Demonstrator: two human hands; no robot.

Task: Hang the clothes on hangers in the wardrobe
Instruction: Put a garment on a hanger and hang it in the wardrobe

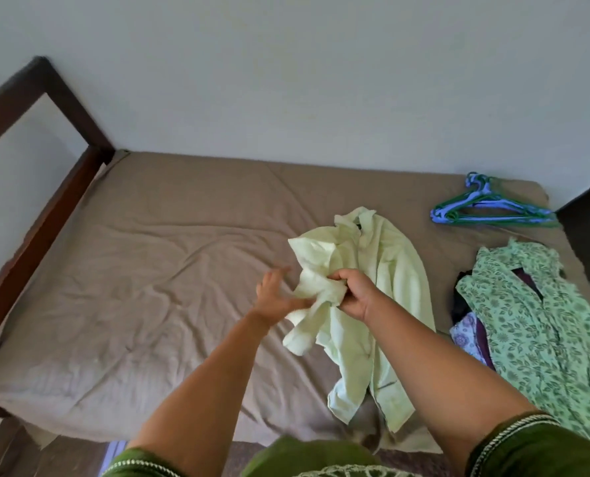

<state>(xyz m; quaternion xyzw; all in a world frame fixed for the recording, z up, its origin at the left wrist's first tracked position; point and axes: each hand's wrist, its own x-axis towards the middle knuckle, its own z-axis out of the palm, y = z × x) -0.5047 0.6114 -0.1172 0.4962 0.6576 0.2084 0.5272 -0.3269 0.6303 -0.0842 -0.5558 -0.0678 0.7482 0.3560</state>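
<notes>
Bed (149, 270) with taupe sheet, dark wooden frame (63, 108) at its left end, plain wall behind. Taking the pale green shirt (383, 270) as landmark: it lies on the sheet right of the bed's middle, long axis running from the collar at the far end toward the near edge, hem hanging just over that edge, collar pointing to the wall.

Right of the shirt, near but apart, a heap of clothes (527, 321): a green leaf-print garment on top, with dark, purple and white-patterned pieces under it (only edges show). Beyond the shirt and to its right, by the bed's far corner, a stack of hangers (486, 211), blue and green, hooks pointing to the wall.

Right hand (355, 294): grip closed on a bunched fold of the shirt's left side, lifted off the sheet. Left hand (273, 294): blurred, fingers spread and fairly straight, touching the same bunched cloth from the left; grip reads as open.

Green sleeves (534, 449) at the bottom of the view.
</notes>
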